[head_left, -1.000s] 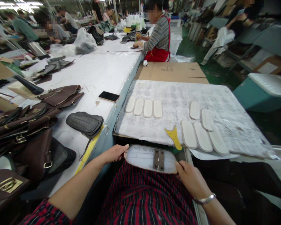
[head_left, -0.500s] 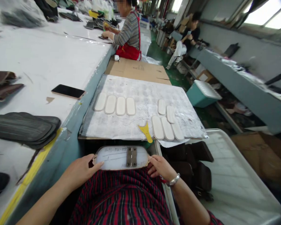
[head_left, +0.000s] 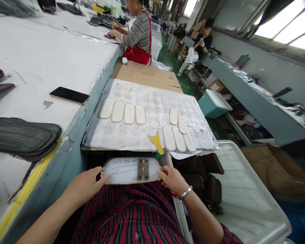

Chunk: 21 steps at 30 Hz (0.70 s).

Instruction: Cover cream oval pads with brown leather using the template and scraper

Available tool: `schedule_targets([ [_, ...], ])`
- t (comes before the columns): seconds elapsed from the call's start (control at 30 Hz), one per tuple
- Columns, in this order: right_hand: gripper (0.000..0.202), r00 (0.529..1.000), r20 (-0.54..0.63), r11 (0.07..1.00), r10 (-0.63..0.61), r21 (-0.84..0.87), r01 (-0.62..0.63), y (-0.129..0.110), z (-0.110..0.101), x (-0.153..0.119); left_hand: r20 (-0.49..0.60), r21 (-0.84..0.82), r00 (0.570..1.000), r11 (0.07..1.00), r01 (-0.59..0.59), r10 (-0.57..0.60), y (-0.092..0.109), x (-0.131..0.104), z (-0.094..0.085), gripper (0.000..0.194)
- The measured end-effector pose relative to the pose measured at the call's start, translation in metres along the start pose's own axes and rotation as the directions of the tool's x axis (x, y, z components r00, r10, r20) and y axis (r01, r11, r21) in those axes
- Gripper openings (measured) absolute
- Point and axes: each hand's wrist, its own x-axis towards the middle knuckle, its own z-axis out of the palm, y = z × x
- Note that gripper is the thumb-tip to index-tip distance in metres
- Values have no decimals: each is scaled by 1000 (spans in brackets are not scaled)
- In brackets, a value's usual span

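Over my lap lies a whitish oval template board (head_left: 127, 171) with a metal hinge (head_left: 143, 169) fixed on its right half and handwriting along its face. Its left end is gripped by my left hand (head_left: 93, 179), thumb on top. My right hand (head_left: 171, 179) pinches the right end between thumb and fingers. Brownish material shows around the board's rim; what lies beneath is hidden. Just beyond, on a white-covered board (head_left: 152, 96), rest several cream oval pieces (head_left: 129, 114) in a left row and a right cluster. A yellow forked tool (head_left: 156, 143) sits near its front edge.
On the left table are a phone (head_left: 69, 95) and a stack of dark oval pieces (head_left: 22, 135). A white bin (head_left: 246, 189) and dark brown pieces (head_left: 213, 188) stand at my right. Cardboard (head_left: 147, 74) lies behind the board; a co-worker (head_left: 139, 34) sits beyond.
The head view has shifted slightly. My right thumb has moved a little further onto the right end of the template board; both hands keep their hold.
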Motion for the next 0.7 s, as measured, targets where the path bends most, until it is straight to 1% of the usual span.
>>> schedule_targets([
  [0.07, 29, 995, -69, 990, -71, -123, 62, -3, -2, 1, 2, -23, 1000, 999, -27, 27, -1, 1, 0, 45],
  [0.17, 33, 980, -139, 958, -143, -267, 102, -9, -3, -1, -33, -4, 999, 999, -33, 33, 0, 1, 1, 40],
  [0.27, 33, 939, -232, 884, -254, -450, 127, -16, -2, -3, -56, 35, 998, 999, -12, 14, 2, -2, 3, 38],
  [0.37, 32, 916, -261, 828, -307, -547, 122, -19, -2, -4, -52, 55, 999, 998, -7, 10, 5, -3, 4, 36],
  [0.43, 32, 914, -256, 812, -313, -572, 118, -19, -3, -3, -53, 73, 999, 997, -9, 13, 6, -4, 3, 36],
  [0.53, 32, 929, -232, 805, -288, -584, 104, -21, -5, -2, -60, 106, 997, 994, -31, 38, 6, -4, 4, 36],
  [0.7, 30, 962, -196, 854, -188, -517, 62, -28, -7, -2, -78, 152, 996, 988, -35, 47, 9, -6, 3, 37],
])
